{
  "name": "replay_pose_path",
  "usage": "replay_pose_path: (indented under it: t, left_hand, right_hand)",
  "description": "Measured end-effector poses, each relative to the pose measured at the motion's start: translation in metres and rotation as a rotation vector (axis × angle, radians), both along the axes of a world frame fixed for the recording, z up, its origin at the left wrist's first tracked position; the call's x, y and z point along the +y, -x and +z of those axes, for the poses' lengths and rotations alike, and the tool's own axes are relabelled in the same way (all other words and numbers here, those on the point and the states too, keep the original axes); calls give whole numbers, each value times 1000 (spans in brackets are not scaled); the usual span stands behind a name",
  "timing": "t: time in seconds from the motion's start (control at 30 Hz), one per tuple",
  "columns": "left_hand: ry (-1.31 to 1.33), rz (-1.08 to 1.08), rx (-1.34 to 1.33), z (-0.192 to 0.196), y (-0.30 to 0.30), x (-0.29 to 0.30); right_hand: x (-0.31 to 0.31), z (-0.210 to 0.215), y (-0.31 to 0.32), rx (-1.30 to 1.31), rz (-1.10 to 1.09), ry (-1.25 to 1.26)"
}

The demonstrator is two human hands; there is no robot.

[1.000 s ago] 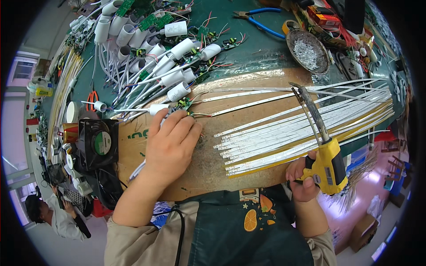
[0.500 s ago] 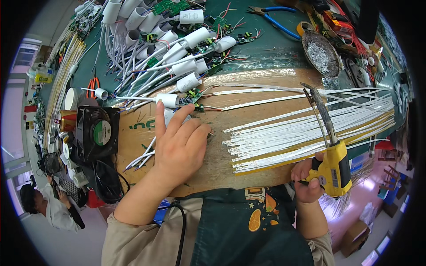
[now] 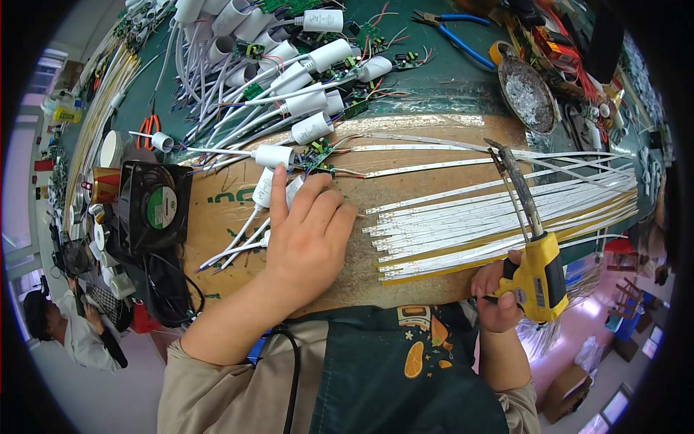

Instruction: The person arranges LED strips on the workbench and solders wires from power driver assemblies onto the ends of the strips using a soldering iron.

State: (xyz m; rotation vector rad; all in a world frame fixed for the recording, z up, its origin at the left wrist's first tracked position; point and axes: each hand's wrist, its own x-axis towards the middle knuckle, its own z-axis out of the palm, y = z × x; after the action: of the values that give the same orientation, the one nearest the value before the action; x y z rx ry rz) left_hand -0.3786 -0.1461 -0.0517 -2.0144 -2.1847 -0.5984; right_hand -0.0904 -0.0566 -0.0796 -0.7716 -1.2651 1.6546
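Observation:
My left hand (image 3: pixel 307 239) rests over a small group of white cylindrical housings, its fingers stretched forward and its thumb hidden. The index fingertip is at the lower edge of a white housing (image 3: pixel 274 155); I cannot tell if it touches. Another housing (image 3: pixel 264 186) lies just left of that finger. A green circuit board (image 3: pixel 316 154), with thin wires running to white LED strips (image 3: pixel 426 167), sits beyond the fingertips. My right hand (image 3: pixel 499 296) is closed round the handle of a yellow and black soldering gun (image 3: pixel 543 278), its tip pointing up over the strips.
A pile of white housings with cables and boards (image 3: pixel 303 101) covers the far left. Blue-handled cutters (image 3: pixel 463 40) and a dish of metal bits (image 3: pixel 526 98) lie far right. A black fan (image 3: pixel 153 206) and orange-handled scissors (image 3: pixel 149 132) stand left. Another person (image 3: pixel 79 336) sits at lower left.
My left hand has shifted slightly right with its fingers closer together, uncovering a housing on its left. The right hand and soldering gun have hardly moved; the view has shifted a little.

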Motion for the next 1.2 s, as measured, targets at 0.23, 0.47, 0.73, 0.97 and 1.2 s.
replay_pose_path:
  t: [0.23,0.47,0.73,0.97,1.2]
  left_hand:
    - [4,19,-71,-1,-1,0]
    - [48,55,-188,4,-5,4]
    - [52,85,-257,3,-5,6]
    - [83,108,-253,5,-7,8]
    - [62,112,-241,3,-7,9]
  right_hand:
    - [-2,2,0,-5,9,14]
    - [-14,10,-2,-43,123,94]
    - [-28,10,-12,-199,388,44]
    - [-37,13,-14,-281,532,167]
    - [-40,13,-16,-353,457,292]
